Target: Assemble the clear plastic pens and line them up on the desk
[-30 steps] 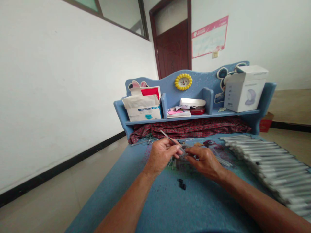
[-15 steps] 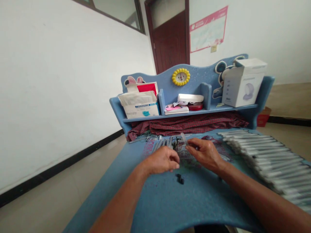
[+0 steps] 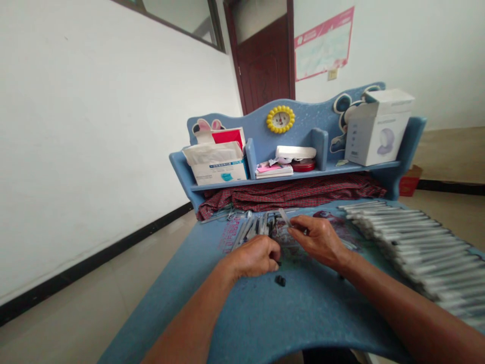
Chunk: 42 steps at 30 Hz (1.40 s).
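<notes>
My right hand (image 3: 316,240) pinches a short translucent plastic tube (image 3: 284,217) between thumb and fingers, its free end tilted up and to the left. Lower and to the left, my left hand (image 3: 257,255) has its fingers closed on a small black piece (image 3: 279,263); only a bit of it shows at the fingertips. Just below that hand, small black pieces (image 3: 280,280) lie together on the blue desk (image 3: 303,313). Behind the left hand, several slim clear and grey tubes (image 3: 250,227) lie loosely side by side.
A big stack of pale tubes with dark ends (image 3: 417,247) covers the desk's right side. A checked cloth (image 3: 295,193) lies under the shelf (image 3: 227,186). On the shelf stand a mask box (image 3: 223,169), a red round tin (image 3: 303,166) and a white carton (image 3: 379,129).
My left hand has moved down slightly to the black pieces and closed on one of them. The right hand still holds the tube, almost unmoved.
</notes>
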Tool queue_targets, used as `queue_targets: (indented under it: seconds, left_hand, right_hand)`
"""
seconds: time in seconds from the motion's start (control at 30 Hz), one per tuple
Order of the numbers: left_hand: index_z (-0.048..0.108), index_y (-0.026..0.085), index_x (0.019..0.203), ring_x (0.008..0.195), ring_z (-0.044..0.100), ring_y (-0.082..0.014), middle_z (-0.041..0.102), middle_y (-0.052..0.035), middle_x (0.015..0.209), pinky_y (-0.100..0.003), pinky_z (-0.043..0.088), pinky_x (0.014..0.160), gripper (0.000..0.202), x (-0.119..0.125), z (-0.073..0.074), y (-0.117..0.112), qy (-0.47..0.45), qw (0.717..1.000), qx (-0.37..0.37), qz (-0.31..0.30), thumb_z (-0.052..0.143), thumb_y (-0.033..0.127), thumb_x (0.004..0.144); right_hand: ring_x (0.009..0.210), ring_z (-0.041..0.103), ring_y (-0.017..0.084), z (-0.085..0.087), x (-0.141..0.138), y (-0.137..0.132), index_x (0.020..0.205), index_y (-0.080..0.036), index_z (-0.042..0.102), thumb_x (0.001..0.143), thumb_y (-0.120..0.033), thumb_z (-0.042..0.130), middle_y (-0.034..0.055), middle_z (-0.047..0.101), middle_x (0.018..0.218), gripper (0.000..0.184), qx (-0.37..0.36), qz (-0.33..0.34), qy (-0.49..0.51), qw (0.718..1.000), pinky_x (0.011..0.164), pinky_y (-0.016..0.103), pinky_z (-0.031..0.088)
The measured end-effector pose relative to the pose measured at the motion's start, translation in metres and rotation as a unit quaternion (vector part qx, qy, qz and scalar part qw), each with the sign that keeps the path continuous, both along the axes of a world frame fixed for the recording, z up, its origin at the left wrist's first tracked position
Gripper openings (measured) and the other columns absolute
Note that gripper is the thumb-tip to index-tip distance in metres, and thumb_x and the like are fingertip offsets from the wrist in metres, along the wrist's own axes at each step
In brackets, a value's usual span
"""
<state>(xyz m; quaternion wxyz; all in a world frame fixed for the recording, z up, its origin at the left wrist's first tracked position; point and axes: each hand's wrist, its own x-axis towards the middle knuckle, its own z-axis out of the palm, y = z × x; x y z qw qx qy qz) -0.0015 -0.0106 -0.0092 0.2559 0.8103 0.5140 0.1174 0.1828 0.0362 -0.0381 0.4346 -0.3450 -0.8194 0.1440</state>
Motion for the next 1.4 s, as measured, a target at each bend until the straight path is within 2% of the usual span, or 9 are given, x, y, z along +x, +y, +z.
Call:
queue_targets:
  seconds: [0.13,0.27,0.4,0.6,0.93,1.4]
  left_hand:
    - [0.06,0.017,0.066,0.043,0.051,-0.0102,0.056,0.0033,0.048,-0.017,0.032,0.041,0.004,-0.013,0.009,0.004,-0.127,0.984,-0.062,0.107,0.058,0.018,0.063]
    - [0.058,0.015,0.068,0.04,0.051,-0.0096,0.057,0.0022,0.047,-0.017,0.037,0.04,0.009,-0.022,0.023,0.002,-0.199,0.965,-0.044,0.166,0.061,0.023,0.064]
    - [0.058,0.014,0.069,0.041,0.054,-0.01,0.059,0.0007,0.048,-0.017,0.04,0.041,0.011,-0.023,0.028,0.0,-0.219,0.961,-0.027,0.169,0.062,0.024,0.065]
    - [0.058,0.015,0.071,0.041,0.052,-0.0087,0.059,0.0013,0.048,-0.016,0.037,0.041,0.012,-0.022,0.026,-0.001,-0.22,0.963,-0.017,0.156,0.062,0.025,0.067]
    - [0.059,0.015,0.07,0.04,0.049,-0.0078,0.06,0.0009,0.048,-0.017,0.035,0.042,0.009,-0.015,0.032,-0.005,-0.196,0.968,-0.012,0.156,0.061,0.023,0.067]
    - [0.058,0.014,0.071,0.042,0.048,-0.0073,0.06,0.0015,0.05,-0.017,0.035,0.044,0.009,-0.016,0.031,-0.004,-0.196,0.97,-0.003,0.147,0.06,0.021,0.066]
  right_hand:
    - [0.066,0.055,0.014,0.0,0.002,0.001,0.083,-0.02,0.064,0.082,-0.024,0.049,0.0029,0.064,0.071,0.016,0.055,0.0,-0.059,0.997,0.062,0.024,0.038]
    - [0.066,0.054,0.014,0.002,0.004,-0.002,0.084,-0.02,0.063,0.085,-0.023,0.045,0.0041,0.063,0.073,0.018,0.124,-0.002,-0.162,0.979,0.06,0.024,0.033]
    - [0.065,0.053,0.014,0.001,0.003,-0.005,0.075,-0.019,0.059,0.085,-0.022,0.044,0.0035,0.06,0.069,0.018,0.162,0.003,-0.219,0.962,0.058,0.025,0.03]
    - [0.06,0.051,0.013,-0.003,0.001,-0.005,0.073,-0.019,0.057,0.085,-0.022,0.043,0.0034,0.06,0.068,0.019,0.178,0.014,-0.22,0.959,0.055,0.025,0.027]
    - [0.062,0.052,0.014,-0.003,0.0,-0.007,0.074,-0.019,0.055,0.086,-0.022,0.043,0.0029,0.061,0.07,0.017,0.166,0.009,-0.242,0.956,0.056,0.026,0.026]
    - [0.065,0.054,0.014,-0.002,0.0,-0.009,0.076,-0.02,0.058,0.087,-0.023,0.043,0.0022,0.062,0.071,0.018,0.149,-0.004,-0.274,0.95,0.057,0.027,0.026]
